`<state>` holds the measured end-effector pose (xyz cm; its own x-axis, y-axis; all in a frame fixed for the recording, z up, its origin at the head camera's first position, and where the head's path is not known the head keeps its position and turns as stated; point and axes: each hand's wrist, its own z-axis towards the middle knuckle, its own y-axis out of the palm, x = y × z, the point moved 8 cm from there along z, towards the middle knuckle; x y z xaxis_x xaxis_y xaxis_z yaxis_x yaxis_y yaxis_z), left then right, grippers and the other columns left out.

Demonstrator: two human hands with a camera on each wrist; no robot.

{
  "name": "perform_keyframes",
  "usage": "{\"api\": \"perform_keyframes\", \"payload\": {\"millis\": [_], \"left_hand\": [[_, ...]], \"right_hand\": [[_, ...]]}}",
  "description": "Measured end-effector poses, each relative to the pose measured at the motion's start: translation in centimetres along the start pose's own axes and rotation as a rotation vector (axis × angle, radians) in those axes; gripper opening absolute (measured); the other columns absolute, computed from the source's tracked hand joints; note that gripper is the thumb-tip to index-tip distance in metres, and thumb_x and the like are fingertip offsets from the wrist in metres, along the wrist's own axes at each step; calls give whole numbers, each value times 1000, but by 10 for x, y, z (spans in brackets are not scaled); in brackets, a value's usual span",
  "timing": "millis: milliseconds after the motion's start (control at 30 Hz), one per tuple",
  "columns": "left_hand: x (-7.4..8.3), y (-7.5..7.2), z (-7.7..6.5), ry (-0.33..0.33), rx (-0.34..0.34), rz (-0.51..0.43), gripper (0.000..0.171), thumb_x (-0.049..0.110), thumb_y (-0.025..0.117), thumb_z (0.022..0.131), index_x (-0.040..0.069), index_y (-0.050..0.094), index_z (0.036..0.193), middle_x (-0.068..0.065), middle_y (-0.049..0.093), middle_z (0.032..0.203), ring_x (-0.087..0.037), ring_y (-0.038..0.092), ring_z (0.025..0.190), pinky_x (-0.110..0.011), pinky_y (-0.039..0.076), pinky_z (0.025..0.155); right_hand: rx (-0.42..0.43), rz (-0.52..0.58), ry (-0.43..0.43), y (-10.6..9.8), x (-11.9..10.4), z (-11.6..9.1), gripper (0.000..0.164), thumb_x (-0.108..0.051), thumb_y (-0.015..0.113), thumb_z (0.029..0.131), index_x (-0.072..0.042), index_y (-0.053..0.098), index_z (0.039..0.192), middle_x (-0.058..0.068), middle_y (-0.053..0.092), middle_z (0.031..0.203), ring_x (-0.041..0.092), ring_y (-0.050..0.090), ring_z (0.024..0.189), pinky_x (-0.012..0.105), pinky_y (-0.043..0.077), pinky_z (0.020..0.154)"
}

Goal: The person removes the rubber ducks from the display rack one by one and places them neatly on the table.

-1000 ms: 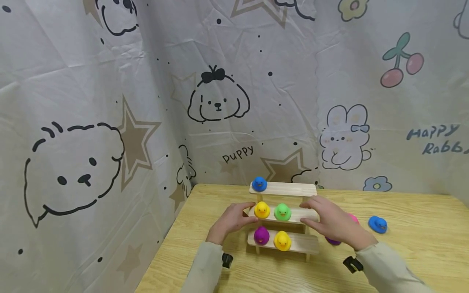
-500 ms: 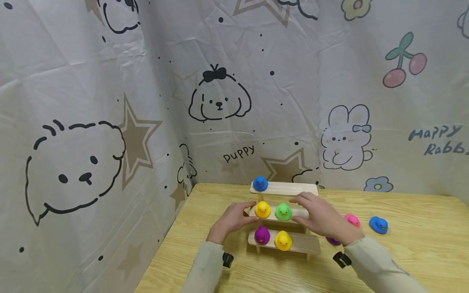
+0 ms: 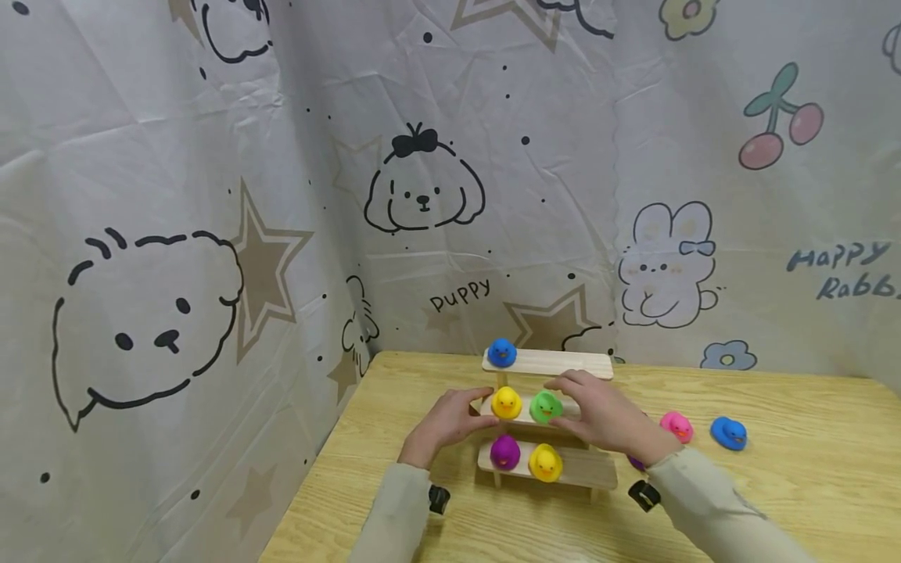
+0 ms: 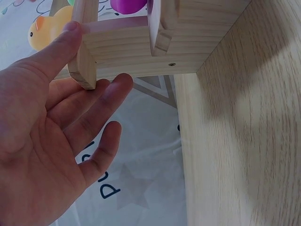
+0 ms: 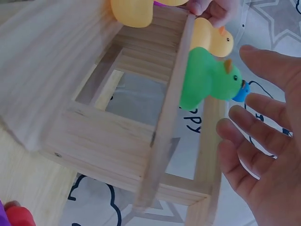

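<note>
A three-tier wooden stand [image 3: 570, 363] holds small rubber ducks. My left hand [image 3: 446, 422] pinches the left end of its middle shelf, thumb in front and fingers behind, as the left wrist view shows. On that shelf sit a yellow duck [image 3: 506, 403] and, to its right, a green duck [image 3: 545, 407]. My right hand [image 5: 265, 132] is beside the green duck, thumb and fingers spread apart; a gap shows between them and the duck in the right wrist view. The bottom shelf bears a purple duck [image 3: 504, 452] and another yellow duck [image 3: 545, 463]. Up top, a blue duck [image 3: 503, 353] stands at the left end.
Right of the stand, a pink duck [image 3: 677, 427] and a second blue duck [image 3: 729, 433] lie on the wooden table [image 3: 809, 485]. A purple duck [image 3: 637, 462] is mostly hidden behind my right hand. A printed cloth [image 3: 549, 219] hangs behind and to the left.
My right hand has moved left along the middle shelf, from its right end to the green duck. The left hand keeps its hold, and the ducks stay in place.
</note>
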<state>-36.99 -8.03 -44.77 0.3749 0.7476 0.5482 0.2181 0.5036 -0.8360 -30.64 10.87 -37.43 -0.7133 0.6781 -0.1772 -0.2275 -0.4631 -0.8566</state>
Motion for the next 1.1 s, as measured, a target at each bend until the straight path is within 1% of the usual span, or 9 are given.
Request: {"api": "perform_keyframes", "payload": {"millis": [233,367,567,667,767,933,1100], "left_hand": [[1,0,0,6,1,1,60,44,66,86,15,53,136,-6,60,126,-10,62,84,-25,50,73],[1,-1,0,7,5,4,59,44,66,86,16,53,136,-6,60,125,-10,62,84,-26,50,73],[1,-1,0,17,7,11,60,44,66,86,15,53,136,-6,60,125,-10,62,84,-25,50,73],[0,-1,0,16,6,10,60,45,66,86,15,52,137,-6,60,126,-10,62,84,-25,50,73],[0,-1,0,12,6,10,60,45,66,86,15,52,137,-6,60,126,-10,62,85,-26,50,74],[-1,0,0,-4,4,16,59,45,65,86,18,52,137,-5,60,126,-10,61,86,-25,50,74],[0,0,0,3,9,18,59,45,65,86,17,52,137,-6,60,126,-9,61,85,-25,50,74]], "right_hand": [[-34,-1,10,14,4,4,46,-26,80,77,-6,64,115,5,61,107,19,58,94,37,51,81],[-23,5,14,18,5,4,41,-23,80,77,-6,65,111,6,61,106,18,58,91,37,51,80],[-20,5,26,21,5,5,37,-20,81,76,-8,65,108,1,60,99,14,56,85,33,51,75],[-23,-2,30,22,5,5,37,-20,81,76,-9,64,108,1,60,98,14,56,87,33,51,76],[-29,3,38,21,5,4,37,-20,80,77,-8,65,109,2,61,101,16,57,91,34,51,79],[-30,19,39,19,5,1,37,-20,79,78,-7,64,110,3,62,103,17,57,93,36,51,81],[0,32,32,11,5,-5,38,-19,79,78,-7,64,111,2,62,104,16,57,93,36,51,81]]}}
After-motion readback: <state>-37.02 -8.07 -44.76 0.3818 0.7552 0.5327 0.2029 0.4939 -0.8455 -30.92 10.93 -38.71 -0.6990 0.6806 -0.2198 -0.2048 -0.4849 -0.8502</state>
